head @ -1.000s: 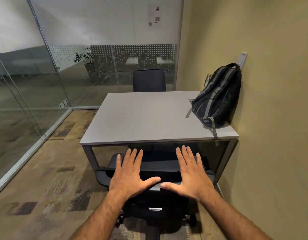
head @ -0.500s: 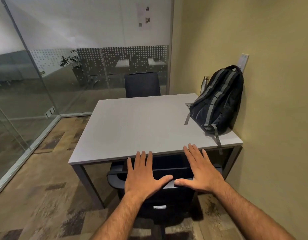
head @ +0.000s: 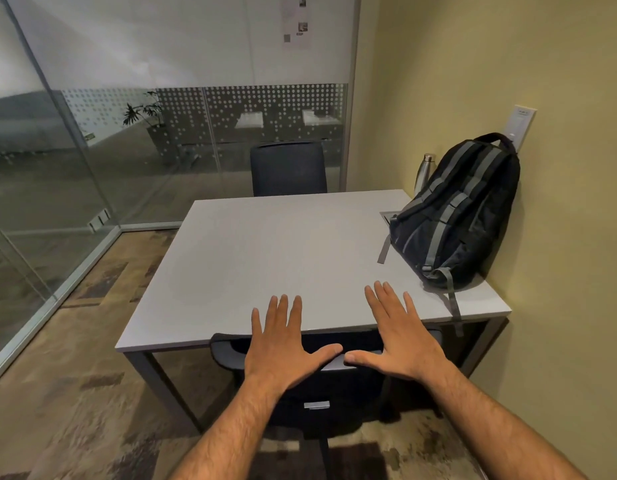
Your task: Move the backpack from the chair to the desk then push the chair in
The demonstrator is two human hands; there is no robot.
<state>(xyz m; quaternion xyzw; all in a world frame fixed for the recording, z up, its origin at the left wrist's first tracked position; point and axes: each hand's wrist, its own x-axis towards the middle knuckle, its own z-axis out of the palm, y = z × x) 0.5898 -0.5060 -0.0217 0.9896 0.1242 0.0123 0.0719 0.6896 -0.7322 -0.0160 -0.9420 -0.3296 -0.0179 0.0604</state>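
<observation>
1. The backpack (head: 463,216) stands on the bench (head: 272,258) at its far right corner, leaning on the wall with a steel bottle (head: 424,171) behind it, so the first part looks done.
2. The office chair (head: 321,386) has its seat under the bench edge; only the backrest shows.
3. The left hand (head: 286,344) and right hand (head: 397,341) lie flat on the backrest top, fingers spread, gripping nothing.
4. What is left: at most a last short push, then letting go.
</observation>
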